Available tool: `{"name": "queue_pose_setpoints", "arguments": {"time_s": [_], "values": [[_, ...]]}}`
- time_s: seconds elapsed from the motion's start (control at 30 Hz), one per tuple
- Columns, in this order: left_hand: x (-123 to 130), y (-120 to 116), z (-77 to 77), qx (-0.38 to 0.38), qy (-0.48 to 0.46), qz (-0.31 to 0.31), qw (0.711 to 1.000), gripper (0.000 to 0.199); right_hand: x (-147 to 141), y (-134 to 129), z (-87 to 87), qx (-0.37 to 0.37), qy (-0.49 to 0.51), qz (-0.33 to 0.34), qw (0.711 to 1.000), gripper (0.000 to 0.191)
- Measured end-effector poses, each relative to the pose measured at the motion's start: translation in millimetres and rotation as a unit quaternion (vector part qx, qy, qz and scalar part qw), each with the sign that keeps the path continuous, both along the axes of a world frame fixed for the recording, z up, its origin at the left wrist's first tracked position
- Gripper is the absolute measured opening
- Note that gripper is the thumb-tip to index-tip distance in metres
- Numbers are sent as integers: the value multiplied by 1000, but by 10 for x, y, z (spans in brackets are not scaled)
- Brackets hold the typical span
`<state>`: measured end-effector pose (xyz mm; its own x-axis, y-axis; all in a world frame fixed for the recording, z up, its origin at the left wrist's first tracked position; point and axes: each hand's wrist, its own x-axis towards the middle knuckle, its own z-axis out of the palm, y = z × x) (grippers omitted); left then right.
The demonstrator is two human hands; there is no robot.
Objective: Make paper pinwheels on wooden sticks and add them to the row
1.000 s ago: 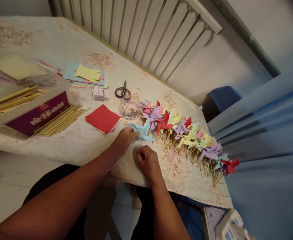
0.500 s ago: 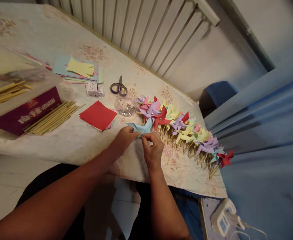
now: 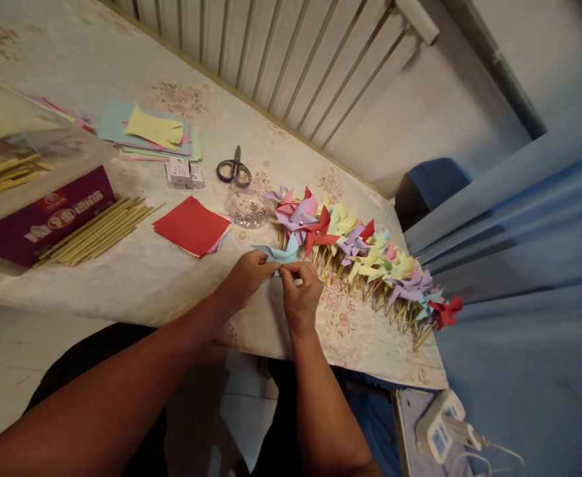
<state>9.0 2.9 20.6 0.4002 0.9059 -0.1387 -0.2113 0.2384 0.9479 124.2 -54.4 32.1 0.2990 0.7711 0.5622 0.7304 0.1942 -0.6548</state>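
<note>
Two bare hands meet over the near part of a flowered tablecloth (image 3: pixel 136 285), with one light blue pinwheel (image 3: pixel 285 250) held up between them. The left hand (image 3: pixel 245 277) pinches the folded paper at its lower left, thumb on the near side. The right hand (image 3: pixel 303 295) has its thumb and forefinger pressed together at the pinwheel's lower edge, touching it; whether anything small sits between those tips cannot be told. Just beyond and to the right runs a long row of finished pinwheels (image 3: pixel 354 242) in purple, red, yellow, pink and blue, on thin sticks. Beyond the left hand lie a stack of red paper squares (image 3: pixel 191 226) and, near it, a clear dish (image 3: pixel 249 213) of small shiny pieces. Farther back are scissors (image 3: pixel 236 163), blades pointing away, and two little boxes (image 3: pixel 179 173) beside a pile of coloured paper (image 3: pixel 154 128). Bare sticks (image 3: pixel 99 233) lie at the left.
</note>
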Motion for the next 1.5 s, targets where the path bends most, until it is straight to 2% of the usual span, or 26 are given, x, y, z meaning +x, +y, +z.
{"name": "queue_pose_setpoints", "arguments": {"time_s": [0.4, 1.17, 1.3, 1.5], "values": [[-5, -11, 55, 3, -3, -1, 1000, 22, 29, 7, 8, -24, 15, 14, 1000, 16], [12, 13, -71, 16, 11, 11, 1000, 22, 37, 20, -7, -31, 22, 26, 999, 16], [2, -4, -33, 23, 35, 20, 999, 23, 31, 25, -24, -45, 44, 15, 998, 16], [-15, -42, 89, 86, 129, 44, 987, 24, 18, 24, -34, -65, 66, -1, 996, 15]]}}
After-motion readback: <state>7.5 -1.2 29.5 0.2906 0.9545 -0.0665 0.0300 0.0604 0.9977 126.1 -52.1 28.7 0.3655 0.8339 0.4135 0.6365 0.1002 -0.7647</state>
